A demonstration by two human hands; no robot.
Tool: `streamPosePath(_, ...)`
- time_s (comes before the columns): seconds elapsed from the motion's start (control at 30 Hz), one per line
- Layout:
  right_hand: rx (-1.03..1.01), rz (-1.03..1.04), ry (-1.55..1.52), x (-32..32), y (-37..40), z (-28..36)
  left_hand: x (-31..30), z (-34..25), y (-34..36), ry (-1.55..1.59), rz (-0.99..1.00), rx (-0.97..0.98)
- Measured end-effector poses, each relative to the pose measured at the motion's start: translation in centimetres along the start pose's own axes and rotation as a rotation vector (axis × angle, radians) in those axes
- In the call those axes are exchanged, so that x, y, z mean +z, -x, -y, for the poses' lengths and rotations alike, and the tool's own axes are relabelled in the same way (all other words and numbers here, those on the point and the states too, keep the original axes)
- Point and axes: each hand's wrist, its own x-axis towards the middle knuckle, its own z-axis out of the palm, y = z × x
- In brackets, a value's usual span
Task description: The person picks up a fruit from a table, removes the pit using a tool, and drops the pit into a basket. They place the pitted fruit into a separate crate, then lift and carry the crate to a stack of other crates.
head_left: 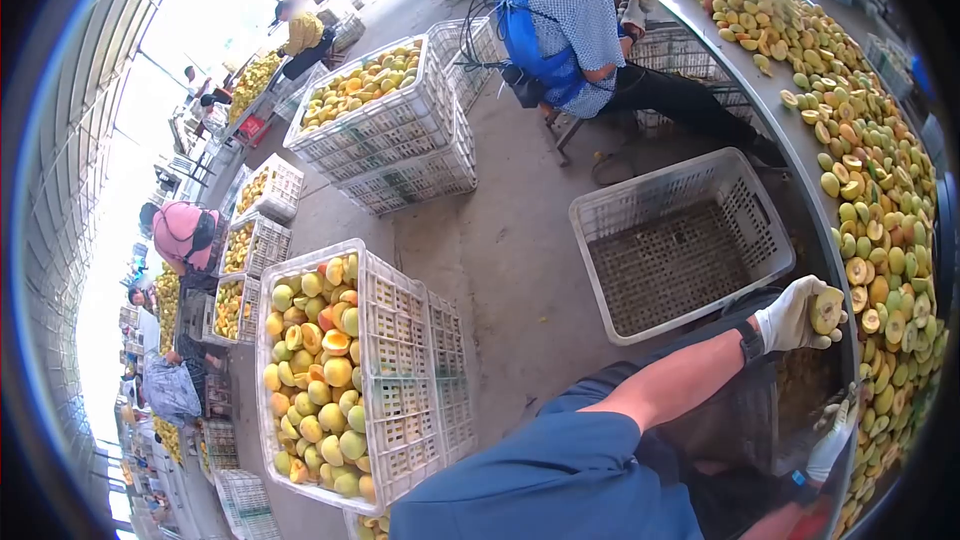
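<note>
**Left hand is holding a fruit half at the table's edge**

At nine o'clock of the view, a white crate (320,370) is sitting on the concrete floor, heaped with whole yellow-green fruit. Toward the centre, an empty crate (680,240) is standing just beside the table. At twelve o'clock a co-worker (570,20) in a blue vest is sitting at the same table.

At three o'clock, the gloved left hand (795,318) is pinching a fruit half (826,310) between thumb and fingers, with the cut face showing. It is holding the half just over the rim of the table (800,155), which is carrying a long spread of halved fruit (880,240).

In my judgement the hold is working best with the fingers bearing on the skin side, lightly enough not to bruise the flesh.

At five o'clock the gloved right hand (835,440) is sitting low by the table edge. I cannot tell whether it is spread or closed.
</note>
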Motion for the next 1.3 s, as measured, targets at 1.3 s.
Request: streamPosePath(1.3,-0.268,-0.515,0.525,0.1,-2.7,3.2,1.5,11.7,-16.7,-0.52,0.132,-0.174)
